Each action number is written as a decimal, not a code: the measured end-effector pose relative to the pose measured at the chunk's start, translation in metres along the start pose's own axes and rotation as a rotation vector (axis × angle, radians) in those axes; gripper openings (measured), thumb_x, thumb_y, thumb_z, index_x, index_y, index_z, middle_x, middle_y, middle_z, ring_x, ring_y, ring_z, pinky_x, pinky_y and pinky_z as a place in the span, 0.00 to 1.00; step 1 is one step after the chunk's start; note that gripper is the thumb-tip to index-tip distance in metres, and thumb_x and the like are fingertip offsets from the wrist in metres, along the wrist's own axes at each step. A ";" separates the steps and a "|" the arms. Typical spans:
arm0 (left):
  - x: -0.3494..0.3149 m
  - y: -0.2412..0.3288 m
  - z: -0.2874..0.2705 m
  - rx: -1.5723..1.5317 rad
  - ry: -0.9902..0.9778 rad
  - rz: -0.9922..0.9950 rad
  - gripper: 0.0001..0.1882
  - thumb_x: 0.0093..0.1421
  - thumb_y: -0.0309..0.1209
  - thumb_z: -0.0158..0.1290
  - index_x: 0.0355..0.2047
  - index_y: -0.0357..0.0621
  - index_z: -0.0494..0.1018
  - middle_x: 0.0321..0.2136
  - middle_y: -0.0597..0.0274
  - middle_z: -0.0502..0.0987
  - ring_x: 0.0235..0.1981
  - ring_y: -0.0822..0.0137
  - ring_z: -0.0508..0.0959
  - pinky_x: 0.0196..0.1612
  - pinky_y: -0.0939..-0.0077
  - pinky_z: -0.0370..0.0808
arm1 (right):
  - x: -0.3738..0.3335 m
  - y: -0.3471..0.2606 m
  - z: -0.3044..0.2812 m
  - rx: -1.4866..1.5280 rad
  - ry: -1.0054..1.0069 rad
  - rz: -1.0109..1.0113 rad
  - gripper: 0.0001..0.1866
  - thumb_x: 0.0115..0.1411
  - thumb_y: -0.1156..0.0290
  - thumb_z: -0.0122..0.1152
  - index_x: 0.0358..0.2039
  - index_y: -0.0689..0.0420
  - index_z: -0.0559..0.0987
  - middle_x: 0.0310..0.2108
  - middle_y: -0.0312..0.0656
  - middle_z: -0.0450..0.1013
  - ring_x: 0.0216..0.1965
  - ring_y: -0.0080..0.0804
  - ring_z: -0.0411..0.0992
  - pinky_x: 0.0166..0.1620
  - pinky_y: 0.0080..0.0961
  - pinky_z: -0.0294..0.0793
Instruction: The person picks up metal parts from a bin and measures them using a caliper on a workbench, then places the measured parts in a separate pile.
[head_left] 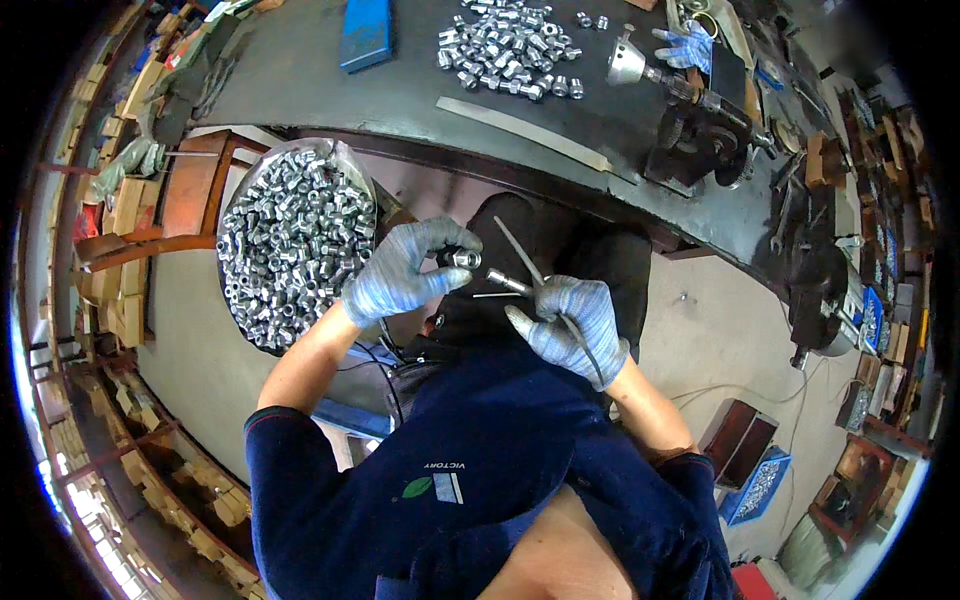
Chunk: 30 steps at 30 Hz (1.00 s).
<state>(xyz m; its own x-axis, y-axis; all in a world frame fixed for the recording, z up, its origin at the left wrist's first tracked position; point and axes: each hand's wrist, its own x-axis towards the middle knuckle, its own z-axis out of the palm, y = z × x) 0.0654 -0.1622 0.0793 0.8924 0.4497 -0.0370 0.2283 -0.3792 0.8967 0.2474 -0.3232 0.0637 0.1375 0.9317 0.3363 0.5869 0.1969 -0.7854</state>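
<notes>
My left hand (pixel 392 275), in a blue-grey knit glove, is closed around a shiny metal fitting (pixel 463 259) with its round open end facing right. My right hand (pixel 572 325), gloved alike, grips a slim tapered file (pixel 517 245) whose point rises up and leftward while its other end runs down along the palm. A short metal cylinder (pixel 508 282) also sticks out of the right fingers toward the fitting, with a small gap between the two. Below it a thin pale rod (pixel 494 295) shows; whether the right hand holds that too I cannot tell.
On my left stands a wide container (pixel 369 180) heaped with metal fittings, beside a wooden chair (pixel 195 195). The dark workbench (pixel 290 95) ahead carries a pile of fittings (pixel 505 50), a blue box (pixel 366 35), a flat metal bar (pixel 525 133) and a bench-mounted device (pixel 690 130).
</notes>
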 end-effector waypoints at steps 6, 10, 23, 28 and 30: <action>0.005 0.020 -0.004 0.171 -0.112 0.123 0.15 0.48 0.28 0.62 0.37 0.38 0.75 0.27 0.60 0.74 0.34 0.66 0.74 0.41 0.70 0.70 | 0.003 -0.001 0.004 -0.078 -0.034 -0.024 0.19 0.43 0.62 0.70 0.09 0.53 0.69 0.10 0.42 0.62 0.12 0.40 0.63 0.18 0.31 0.61; 0.006 0.013 0.002 -0.061 -0.122 0.065 0.16 0.50 0.33 0.62 0.37 0.38 0.76 0.28 0.60 0.76 0.33 0.70 0.74 0.37 0.75 0.70 | 0.000 0.003 0.006 -0.094 -0.009 -0.059 0.20 0.45 0.56 0.68 0.09 0.52 0.71 0.09 0.42 0.64 0.12 0.39 0.65 0.18 0.32 0.62; 0.007 0.006 0.015 -0.289 -0.028 -0.172 0.15 0.55 0.33 0.59 0.40 0.38 0.74 0.24 0.66 0.76 0.22 0.80 0.73 0.26 0.85 0.70 | -0.007 0.010 0.007 0.059 0.028 0.044 0.17 0.43 0.70 0.69 0.10 0.55 0.68 0.12 0.42 0.63 0.13 0.39 0.63 0.19 0.28 0.61; 0.012 0.002 0.004 0.409 0.252 0.037 0.08 0.49 0.26 0.57 0.32 0.41 0.75 0.22 0.58 0.74 0.21 0.70 0.72 0.27 0.76 0.70 | -0.010 0.003 -0.011 0.050 0.089 0.011 0.19 0.41 0.68 0.71 0.10 0.52 0.66 0.11 0.40 0.63 0.14 0.38 0.64 0.20 0.28 0.63; 0.014 0.001 0.006 0.449 0.310 0.027 0.08 0.47 0.25 0.57 0.31 0.41 0.75 0.21 0.56 0.73 0.19 0.66 0.71 0.25 0.74 0.69 | -0.005 -0.016 -0.025 0.164 0.018 -0.070 0.19 0.41 0.68 0.71 0.10 0.51 0.66 0.11 0.39 0.62 0.13 0.37 0.64 0.20 0.28 0.63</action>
<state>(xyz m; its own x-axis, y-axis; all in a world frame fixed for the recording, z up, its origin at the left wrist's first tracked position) 0.0807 -0.1614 0.0766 0.7590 0.6268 0.1759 0.4112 -0.6711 0.6169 0.2572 -0.3383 0.0876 0.1165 0.9086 0.4011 0.4575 0.3093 -0.8337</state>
